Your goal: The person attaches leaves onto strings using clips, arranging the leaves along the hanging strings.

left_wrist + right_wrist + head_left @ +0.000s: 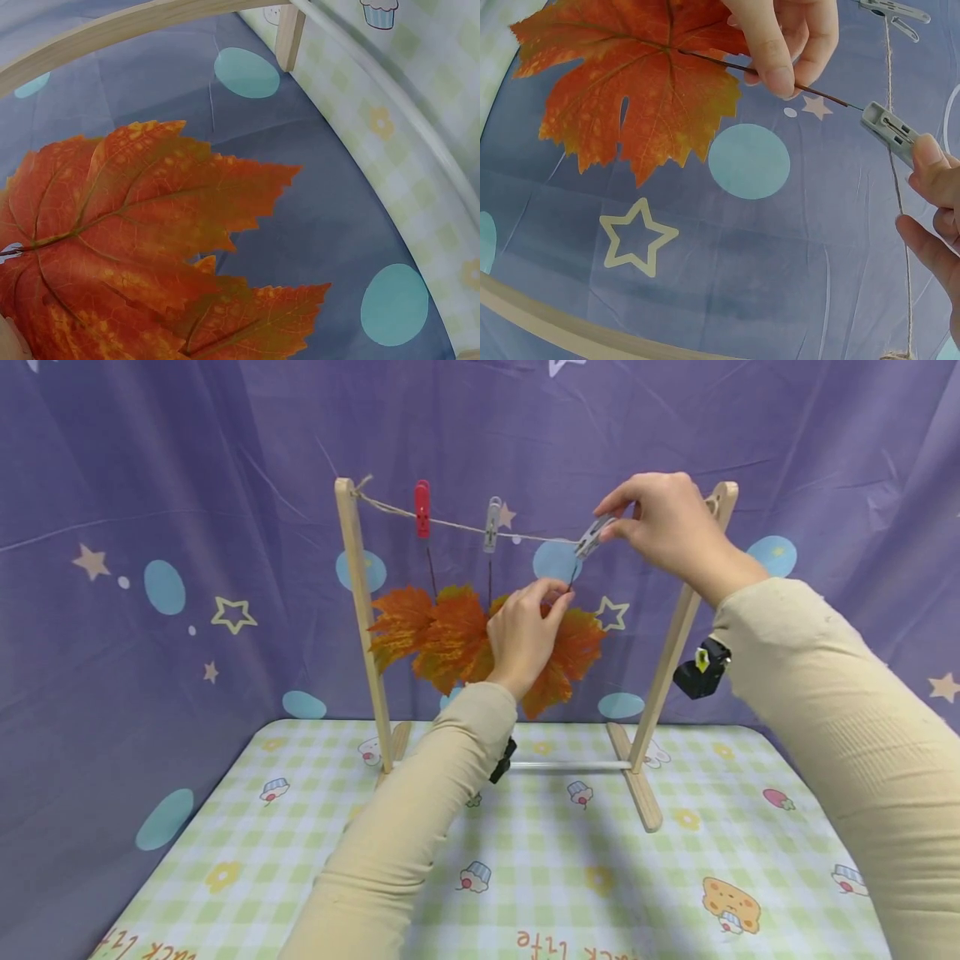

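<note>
Between its thumb and fingers my left hand (522, 628) pinches the thin brown stem (821, 95) of an orange maple leaf (630, 82). My right hand (667, 522) grips a grey clothespin (592, 537) tilted across the twine (457, 524). In the right wrist view the stem's wire tip meets the clothespin's end; whether it is clamped I cannot tell. A red clothespin (422, 510) and another grey clothespin (492, 525) sit on the twine, with more orange leaves (405, 627) hanging below by their stems. My left hand covers part of the leaves.
The twine is tied between two posts of a wooden stand (362, 610), joined low by a pale rod (570, 766). Its feet rest on a green checked tablecloth (540, 852). Directly behind hangs a purple curtain (247, 677) with stars and ovals.
</note>
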The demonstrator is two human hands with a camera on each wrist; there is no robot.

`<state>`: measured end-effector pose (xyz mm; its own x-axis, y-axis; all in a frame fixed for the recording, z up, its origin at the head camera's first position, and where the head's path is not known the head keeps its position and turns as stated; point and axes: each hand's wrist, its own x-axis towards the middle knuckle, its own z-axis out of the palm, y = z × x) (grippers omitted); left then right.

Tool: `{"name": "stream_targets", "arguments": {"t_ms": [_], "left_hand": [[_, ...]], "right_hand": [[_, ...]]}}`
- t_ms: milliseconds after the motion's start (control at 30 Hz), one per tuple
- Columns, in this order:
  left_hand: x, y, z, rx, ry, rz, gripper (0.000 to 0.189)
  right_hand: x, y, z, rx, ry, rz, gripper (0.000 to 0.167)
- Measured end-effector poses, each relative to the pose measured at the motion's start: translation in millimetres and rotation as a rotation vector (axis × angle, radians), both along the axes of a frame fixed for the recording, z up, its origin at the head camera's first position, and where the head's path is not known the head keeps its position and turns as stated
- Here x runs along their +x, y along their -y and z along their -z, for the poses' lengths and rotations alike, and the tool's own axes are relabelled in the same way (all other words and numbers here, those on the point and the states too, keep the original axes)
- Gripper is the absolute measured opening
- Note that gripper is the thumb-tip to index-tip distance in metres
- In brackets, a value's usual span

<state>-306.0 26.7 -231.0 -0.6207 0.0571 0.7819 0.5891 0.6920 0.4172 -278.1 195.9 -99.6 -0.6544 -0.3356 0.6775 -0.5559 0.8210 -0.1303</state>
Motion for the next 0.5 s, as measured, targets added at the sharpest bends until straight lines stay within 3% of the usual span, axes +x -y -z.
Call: {"name": "stream_targets", "arguments": {"t_ms": [500], "left_hand": [[1.1, 0.4, -1.6, -0.005, 0.012, -0.004, 0.024]], "right_hand": [[3.0, 2.2, -6.5, 0.038, 0.021, -0.001, 0.021]]}}
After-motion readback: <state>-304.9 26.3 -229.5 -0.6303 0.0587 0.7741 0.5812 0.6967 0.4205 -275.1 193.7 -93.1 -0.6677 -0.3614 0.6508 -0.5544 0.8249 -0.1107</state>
